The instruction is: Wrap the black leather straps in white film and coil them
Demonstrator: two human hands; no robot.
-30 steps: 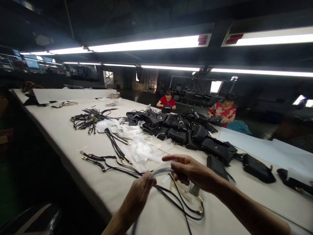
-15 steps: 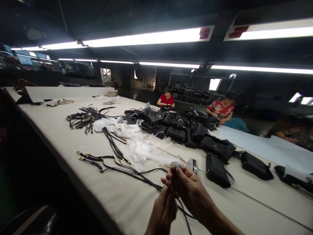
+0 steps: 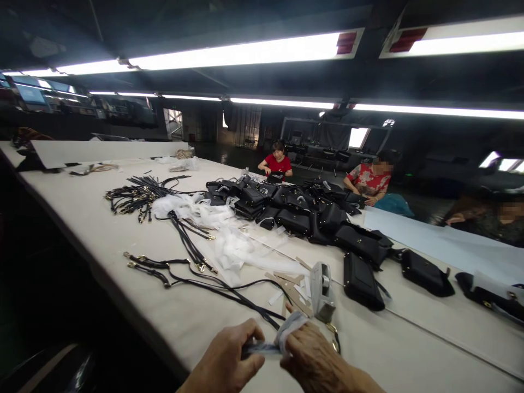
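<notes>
A translucent whitish strip of wrapping [image 3: 293,326], over something dark and narrow, stretches between my two hands at the table's near edge. My left hand [image 3: 229,355] pinches one end between thumb and fingers. My right hand [image 3: 317,352] is closed on the other part, where the wrapping loops over the fingers. What lies under the wrapping is mostly hidden. Just beyond my hands, black straps [image 3: 229,292] with gold clasps run across the table. A grey device [image 3: 322,292] resembling a tape dispenser stands beyond my right hand, with a gold clasp [image 3: 334,333] near its base.
Black bags [image 3: 292,221] are heaped mid-table, some lying farther right. Crumpled white wrapping [image 3: 231,245] and a pile of black straps [image 3: 137,196] lie left of them. Paper scraps [image 3: 292,286] sit near the grey device. Several co-workers, one in a red shirt [image 3: 279,162], are across the table.
My hands have moved down and apart from their raised, touching position. The wrapped strip now shows between them, and the grey device and paper scraps are uncovered.
</notes>
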